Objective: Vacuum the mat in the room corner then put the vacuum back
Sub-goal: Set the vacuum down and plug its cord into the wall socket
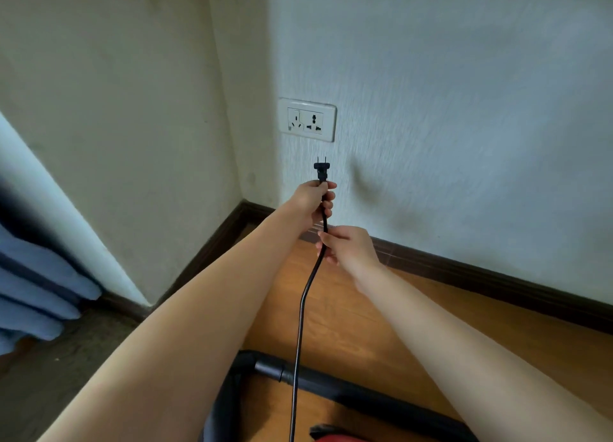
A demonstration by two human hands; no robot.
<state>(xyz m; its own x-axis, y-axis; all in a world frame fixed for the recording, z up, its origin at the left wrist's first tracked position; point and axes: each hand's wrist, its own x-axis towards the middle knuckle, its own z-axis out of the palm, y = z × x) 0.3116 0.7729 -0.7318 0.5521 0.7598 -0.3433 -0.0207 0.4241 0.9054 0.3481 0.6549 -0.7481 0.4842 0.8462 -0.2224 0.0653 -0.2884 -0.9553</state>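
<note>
Down at the frame's foot, black ribbed vacuum hose (331,387) on orange wood floor. Rising from there, thin black power cord (300,325) — limp, light. Left hand (313,199) gripping just behind black two-pin plug (321,169), right hand (345,246) pinching cord lower — best held by the stiff plug body, below white wall socket (306,120).

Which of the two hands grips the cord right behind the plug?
The left hand, just below the plug. The right hand holds the cord lower down, farther from the outlet.

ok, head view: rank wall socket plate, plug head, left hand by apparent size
1. Left hand, but it may be nearer the camera, so its lead over the plate is unsure.
2. Wall socket plate.
3. Plug head, clearly smallest.
</note>
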